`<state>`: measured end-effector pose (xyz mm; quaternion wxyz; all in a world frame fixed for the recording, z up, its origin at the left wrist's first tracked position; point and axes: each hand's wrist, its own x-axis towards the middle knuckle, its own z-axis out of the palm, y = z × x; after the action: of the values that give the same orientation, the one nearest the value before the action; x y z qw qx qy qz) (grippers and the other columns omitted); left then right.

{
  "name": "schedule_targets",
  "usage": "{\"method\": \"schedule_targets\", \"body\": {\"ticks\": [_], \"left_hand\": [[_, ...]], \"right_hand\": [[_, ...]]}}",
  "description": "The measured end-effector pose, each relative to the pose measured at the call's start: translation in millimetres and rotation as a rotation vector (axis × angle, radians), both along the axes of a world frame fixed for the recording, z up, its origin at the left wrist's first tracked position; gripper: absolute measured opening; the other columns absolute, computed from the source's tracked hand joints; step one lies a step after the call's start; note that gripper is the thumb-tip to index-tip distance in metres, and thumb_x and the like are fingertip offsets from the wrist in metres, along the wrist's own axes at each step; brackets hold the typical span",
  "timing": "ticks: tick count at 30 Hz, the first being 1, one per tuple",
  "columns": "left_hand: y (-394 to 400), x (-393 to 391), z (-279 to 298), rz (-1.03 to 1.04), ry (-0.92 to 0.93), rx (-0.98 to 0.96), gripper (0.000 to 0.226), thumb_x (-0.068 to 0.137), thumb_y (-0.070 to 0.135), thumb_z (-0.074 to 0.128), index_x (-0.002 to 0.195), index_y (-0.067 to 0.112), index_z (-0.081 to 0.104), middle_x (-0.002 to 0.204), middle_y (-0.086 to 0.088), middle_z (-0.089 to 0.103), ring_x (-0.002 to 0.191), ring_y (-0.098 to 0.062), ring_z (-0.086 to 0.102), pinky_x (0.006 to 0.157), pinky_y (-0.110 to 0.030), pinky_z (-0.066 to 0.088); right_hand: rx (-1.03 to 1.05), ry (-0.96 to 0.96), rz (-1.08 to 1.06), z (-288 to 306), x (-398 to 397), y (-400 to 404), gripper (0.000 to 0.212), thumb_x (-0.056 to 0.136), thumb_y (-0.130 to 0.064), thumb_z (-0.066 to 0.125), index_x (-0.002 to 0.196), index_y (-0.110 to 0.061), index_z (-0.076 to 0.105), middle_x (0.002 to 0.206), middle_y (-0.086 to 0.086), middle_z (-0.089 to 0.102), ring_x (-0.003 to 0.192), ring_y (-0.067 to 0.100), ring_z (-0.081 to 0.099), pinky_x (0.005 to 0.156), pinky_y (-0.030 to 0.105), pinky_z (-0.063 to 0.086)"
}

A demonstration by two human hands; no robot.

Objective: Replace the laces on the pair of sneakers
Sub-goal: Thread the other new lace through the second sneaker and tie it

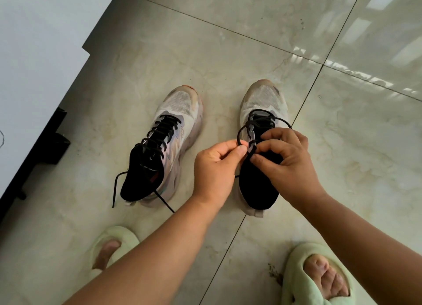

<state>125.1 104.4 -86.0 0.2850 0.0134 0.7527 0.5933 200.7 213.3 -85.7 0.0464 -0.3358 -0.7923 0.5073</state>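
Observation:
Two white mesh sneakers with black linings stand side by side on the tiled floor, toes pointing away from me. The left sneaker is laced with a black lace whose loose ends trail on the floor by its heel. Over the right sneaker, my left hand pinches a loop of its black lace between thumb and forefinger. My right hand pinches the same lace just beside it, above the shoe's opening. The lace is threaded through the lower eyelets only loosely.
A white cabinet with a dark base runs along the left. My feet in pale green slippers, the left slipper and the right slipper, stand at the bottom edge. Glossy beige floor tiles surround the shoes.

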Motion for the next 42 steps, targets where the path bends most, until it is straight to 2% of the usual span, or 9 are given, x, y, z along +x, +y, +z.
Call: {"method": "schedule_targets", "body": {"ticks": [6,12,19,24,28,31,35,37,42], "left_hand": [[6.0,6.3,-3.1,0.136,-0.147,0.061,0.022,0.082,0.003,0.066,0.076,0.023,0.072,0.071,0.008,0.072,0.070,0.001,0.065,0.066,-0.010,0.047],[4.0,4.9,-2.9,-0.002,0.139,-0.076,0.009,0.080,0.006,0.069,0.088,0.009,0.075,0.083,0.001,0.068,0.080,-0.001,0.063,0.074,-0.009,0.045],[-0.9,7.5,-4.6,0.017,0.168,-0.085,0.010,0.081,0.005,0.069,0.089,0.006,0.075,0.088,-0.004,0.071,0.086,-0.011,0.066,0.083,-0.021,0.050],[-7.8,12.3,-3.7,-0.095,0.532,-0.185,0.011,0.081,0.007,0.067,0.086,0.002,0.074,0.081,-0.008,0.069,0.075,-0.018,0.065,0.072,-0.026,0.052],[-12.9,15.4,-1.5,-0.280,0.662,-0.227,0.018,0.083,0.006,0.059,0.092,-0.003,0.071,0.085,-0.012,0.065,0.075,-0.025,0.063,0.069,-0.029,0.051],[-17.7,16.6,-0.4,-0.406,0.655,-0.256,0.028,0.079,0.008,0.058,0.103,-0.003,0.067,0.095,-0.013,0.061,0.082,-0.027,0.060,0.073,-0.033,0.051],[-18.4,17.5,-1.1,-0.347,0.616,-0.289,0.025,0.080,0.006,0.065,0.105,0.003,0.066,0.095,-0.007,0.060,0.070,-0.020,0.057,0.065,-0.032,0.049],[-16.9,16.7,-3.2,-0.278,0.575,-0.312,0.033,0.078,0.006,0.066,0.111,0.009,0.060,0.089,-0.001,0.058,0.066,-0.015,0.052,0.063,-0.027,0.045],[-16.6,10.9,-5.1,-0.285,0.573,-0.308,0.055,0.077,0.010,0.065,0.127,0.020,0.046,0.087,0.007,0.053,0.061,-0.005,0.047,0.057,-0.017,0.041]], "right_hand": [[-0.011,-0.009,-0.004,1.8,-0.4,-1.1,0.016,0.076,-0.019,0.073,0.073,-0.032,0.064,0.101,-0.023,0.049,0.117,0.008,0.028,0.105,0.049,0.027],[0.034,-0.024,0.017,4.8,0.0,-3.6,0.013,0.078,-0.016,0.071,0.076,-0.028,0.065,0.101,-0.021,0.048,0.118,0.012,0.030,0.104,0.048,0.029],[0.090,-0.035,-0.020,5.4,-1.4,-9.6,0.013,0.076,-0.010,0.069,0.068,-0.017,0.063,0.098,-0.017,0.050,0.115,0.013,0.036,0.100,0.038,0.034],[0.117,-0.045,0.016,7.0,-3.7,-13.0,0.012,0.074,-0.009,0.066,0.068,-0.018,0.061,0.098,-0.014,0.050,0.115,0.015,0.036,0.101,0.047,0.032],[0.173,-0.016,0.045,7.1,-4.1,-13.2,0.013,0.073,-0.005,0.068,0.066,-0.013,0.061,0.096,-0.009,0.051,0.113,0.018,0.038,0.098,0.052,0.033],[0.225,-0.008,0.048,6.8,-3.8,-13.7,0.016,0.074,-0.005,0.069,0.063,-0.013,0.061,0.096,-0.009,0.052,0.114,0.020,0.039,0.098,0.052,0.032],[0.287,-0.046,0.119,11.6,-5.1,-15.2,0.020,0.076,-0.012,0.064,0.059,-0.017,0.055,0.104,-0.012,0.050,0.123,0.020,0.034,0.102,0.038,0.019],[0.345,-0.021,0.155,17.8,-1.8,-14.4,0.013,0.070,-0.018,0.058,0.057,-0.014,0.058,0.107,-0.014,0.050,0.128,0.019,0.030,0.104,0.041,0.016],[0.409,0.179,0.308,37.7,14.7,-4.5,0.010,0.063,-0.017,0.057,0.055,-0.012,0.054,0.113,-0.021,0.058,0.122,0.019,0.039,0.096,0.042,0.027]]}}
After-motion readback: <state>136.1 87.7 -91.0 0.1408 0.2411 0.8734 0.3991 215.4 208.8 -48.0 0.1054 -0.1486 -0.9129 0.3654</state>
